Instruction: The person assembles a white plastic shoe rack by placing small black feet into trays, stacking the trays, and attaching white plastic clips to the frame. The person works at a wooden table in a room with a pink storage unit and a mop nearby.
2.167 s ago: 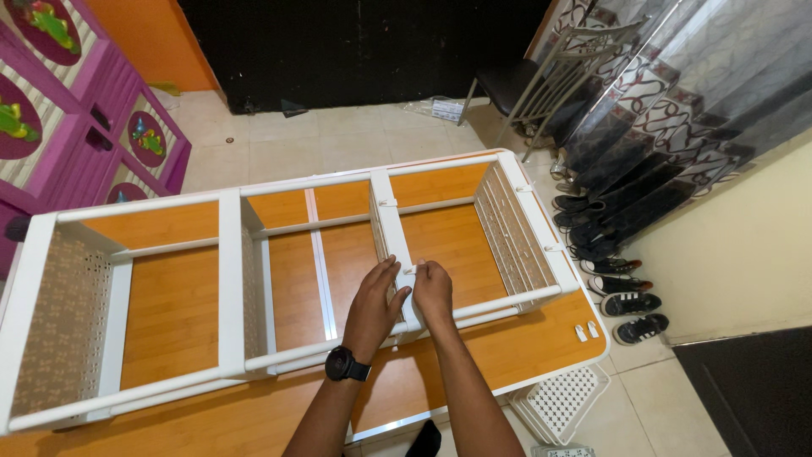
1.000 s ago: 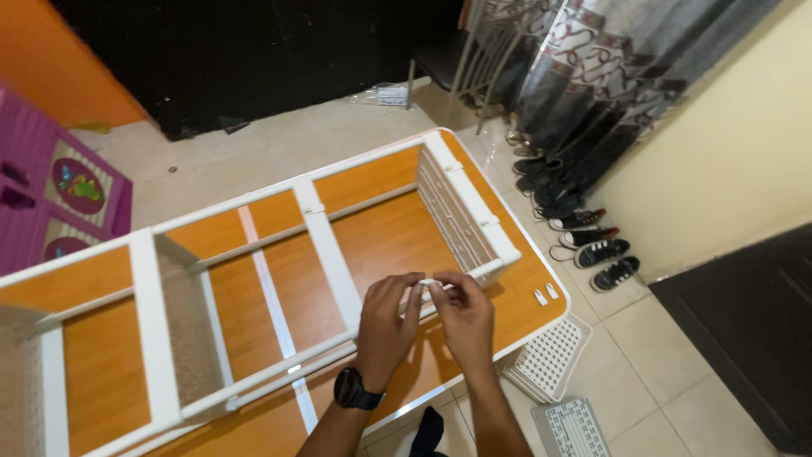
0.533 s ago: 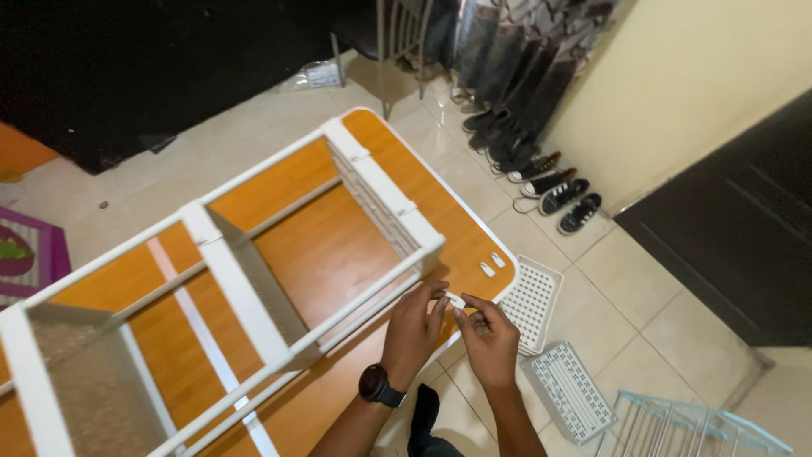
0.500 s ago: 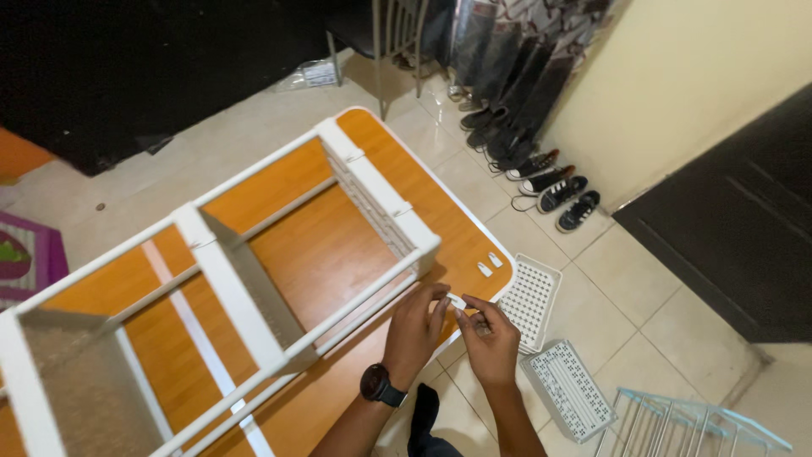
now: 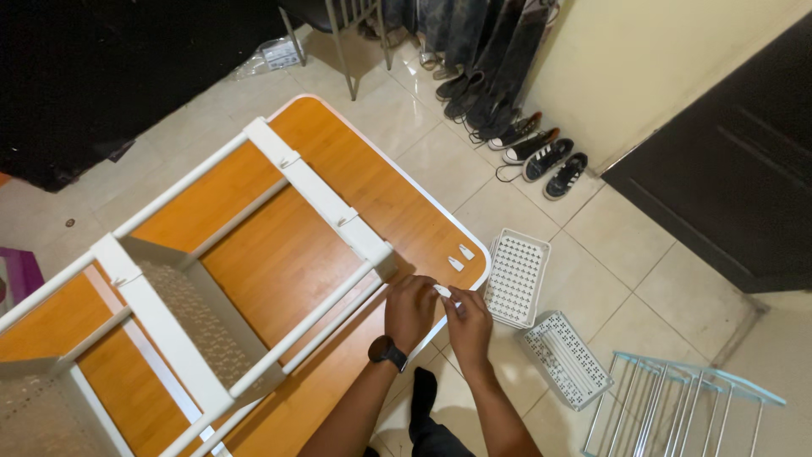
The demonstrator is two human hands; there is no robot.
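While both hands (image 5: 440, 313) pinch small white clip (image 5: 442, 291), at table edge (image 5: 485, 254), floor open rt.

White frame (image 5: 254, 279): running off the left and bottom edges. Clip (image 5: 442, 290): mostly hiding between fingertips, shape unclear. Wire rack (image 5: 677, 406): being cut off at the bottom-right corner.

Even, fairly bright indoor light fell from above on the pale glossy floor tiles (image 5: 423, 161), which showed only faint sheen and no hard glare. Soft shadows pooled under the white-framed orange wooden shelf unit (image 5: 279, 254), while the black area at upper left (image 5: 101, 76) stayed featureless. The frame was sharp at centre, with wide-angle stretching towards its edges.
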